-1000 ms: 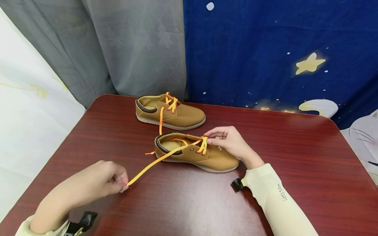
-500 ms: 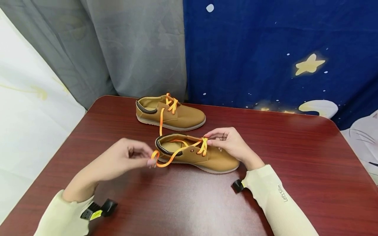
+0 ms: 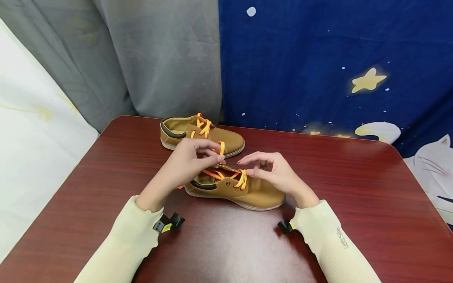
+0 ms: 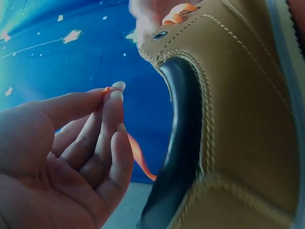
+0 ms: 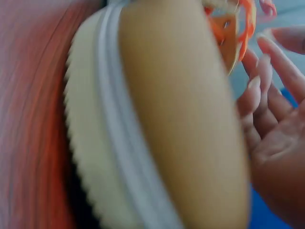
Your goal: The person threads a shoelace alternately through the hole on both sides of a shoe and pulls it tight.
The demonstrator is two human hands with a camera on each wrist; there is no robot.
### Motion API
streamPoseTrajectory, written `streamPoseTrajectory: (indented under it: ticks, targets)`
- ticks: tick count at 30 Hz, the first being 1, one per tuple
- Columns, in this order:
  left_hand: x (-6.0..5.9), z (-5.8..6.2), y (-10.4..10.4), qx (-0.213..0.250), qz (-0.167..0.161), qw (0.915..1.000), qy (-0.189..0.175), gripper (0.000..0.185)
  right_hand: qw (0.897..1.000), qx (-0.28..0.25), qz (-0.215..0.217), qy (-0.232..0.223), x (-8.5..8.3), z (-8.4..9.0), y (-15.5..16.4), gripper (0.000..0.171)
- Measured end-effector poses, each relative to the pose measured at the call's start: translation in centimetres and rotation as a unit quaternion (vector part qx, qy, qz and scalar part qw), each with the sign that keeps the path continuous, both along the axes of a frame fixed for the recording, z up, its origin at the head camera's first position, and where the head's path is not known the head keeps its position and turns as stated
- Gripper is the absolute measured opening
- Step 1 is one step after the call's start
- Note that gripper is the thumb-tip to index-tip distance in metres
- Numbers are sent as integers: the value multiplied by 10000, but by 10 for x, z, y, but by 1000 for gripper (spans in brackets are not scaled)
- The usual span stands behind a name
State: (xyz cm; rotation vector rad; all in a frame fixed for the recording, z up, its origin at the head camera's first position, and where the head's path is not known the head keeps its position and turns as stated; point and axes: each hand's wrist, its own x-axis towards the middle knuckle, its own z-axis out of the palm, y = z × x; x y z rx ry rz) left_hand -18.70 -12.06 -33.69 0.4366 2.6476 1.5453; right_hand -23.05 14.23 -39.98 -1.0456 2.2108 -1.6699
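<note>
A tan shoe [image 3: 255, 193] with an orange lace [image 3: 242, 179] lies on its sole in the middle of the dark red table [image 3: 354, 204], toe to the right. My left hand [image 3: 219, 156] hovers over its opening and pinches the free lace end [image 3: 221, 147] between thumb and fingers. The left wrist view shows that pinch [image 4: 106, 90] beside the shoe's dark heel collar [image 4: 180, 143]. My right hand [image 3: 248, 166] sits over the toe side with relaxed, spread fingers, thumb by the lace crossing. In the right wrist view its fingers [image 5: 259, 90] lie straight beside the shoe [image 5: 176, 124].
A second tan shoe [image 3: 230, 138] with orange laces stands behind the first, near the table's far edge. Grey and blue starred curtains hang behind the table. White cloth lies off the table's left side.
My left hand has carried the lace end from the table's front left up over the shoe's opening, so the lace has gone slack. My right hand's fingers have loosened at the lace crossing.
</note>
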Motion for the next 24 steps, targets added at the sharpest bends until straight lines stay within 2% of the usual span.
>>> streamPoseTrajectory:
  ticks: [3, 6, 9, 11, 14, 24]
  targets:
    - [-5, -1, 6, -126, 8, 9999, 14, 14, 9985, 246, -126, 467, 8, 6, -7, 16]
    - [-6, -2, 8, -408, -98, 9990, -170, 11, 9950, 632, -173, 760, 13, 7, -13, 16]
    - [-6, -5, 9, -572, -314, 9971, -398, 10, 9929, 812, -207, 840, 15, 6, -17, 13]
    - [-6, -7, 10, -484, -499, 9963, -508, 10, 9929, 814, -193, 842, 16, 6, -17, 10]
    - [-6, -10, 11, -277, -608, 9953, -697, 9, 9934, 793, -114, 817, 18, 5, -18, 7]
    - [-10, -17, 13, -487, -609, 9932, -868, 14, 9945, 645, -46, 825, 18, 5, -20, 4]
